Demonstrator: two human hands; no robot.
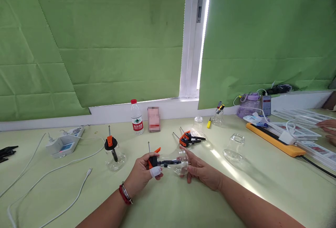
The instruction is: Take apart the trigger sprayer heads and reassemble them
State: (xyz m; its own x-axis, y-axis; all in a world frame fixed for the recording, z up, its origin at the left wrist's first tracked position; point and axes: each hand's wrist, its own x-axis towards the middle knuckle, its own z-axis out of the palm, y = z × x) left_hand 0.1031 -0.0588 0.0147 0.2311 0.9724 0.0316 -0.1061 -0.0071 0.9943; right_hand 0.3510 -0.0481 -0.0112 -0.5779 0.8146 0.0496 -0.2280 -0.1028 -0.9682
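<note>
My left hand (147, 170), with a white wrap on a finger, is closed around a black-and-orange cap (152, 162) with a thin metal spout and an orange lever. The cap sits at the neck of a clear glass bottle (172, 163) lying sideways above the table, and a dark tube runs inside it. My right hand (201, 166) is closed around the bottle's wide base. Just beyond it lie two loose caps (187, 138) of the same kind with black tubes. To the left stands another glass bottle (116, 159) with such a cap fitted, upright.
Uncapped glass bottles (233, 147) stand at right. Behind them, a glass holds yellow-handled tools (218, 110). A water bottle (137, 117) and pink box (153, 119) stand by the wall. White cables (60, 166) and a power strip (65, 142) lie left. Another person's hand (328, 126) shows far right.
</note>
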